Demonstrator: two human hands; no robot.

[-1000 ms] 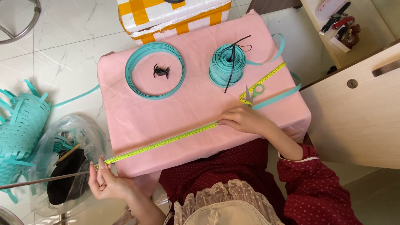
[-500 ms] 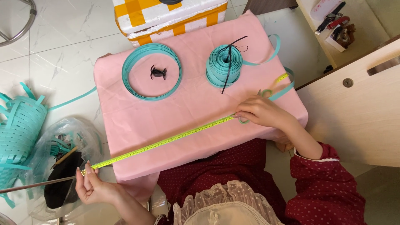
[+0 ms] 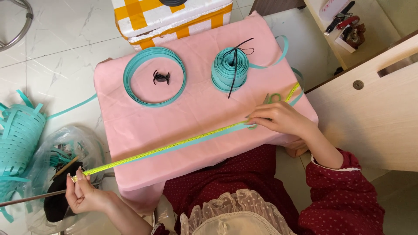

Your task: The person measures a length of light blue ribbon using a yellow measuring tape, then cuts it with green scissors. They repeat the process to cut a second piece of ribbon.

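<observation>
**First:** Measuring tape [image 3: 174,146], the yellow one, is what we stretch across the pink cloth [image 3: 204,104] that covers our small table. It runs in a slant line from the low left, out past the table edge, up to the right side near the scissors [image 3: 273,97].

**Second:** Yes, and under the tape we see a teal strip [image 3: 226,129] lying along the same line, touching it. How are our hands?

**First:** Our left hand [image 3: 85,196] is off the table, over the floor. Its thumb and fingers are closed narrow on the end of the tape, pinching it. Our right hand [image 3: 278,119] lies flat on the cloth with the fingers pressing the tape and the strip down together; it is not wide, the fingers are close to each other.

**Second:** Does the right hand touch the scissors?

**First:** We cannot tell for sure; the green handles are just beside the fingers, partly hidden.

**Second:** And farther on the cloth?

**First:** A flat teal coil [image 3: 154,76] with a small black clip [image 3: 161,77] inside its ring, and to the right a thick roll of teal strip [image 3: 230,68] tied with a black cord. Behind the table stands a white and orange box [image 3: 174,19].

**Second:** On the floor at our left we have a half-woven teal basket [image 3: 19,139] and a clear plastic bag [image 3: 56,152] with teal pieces inside
</observation>
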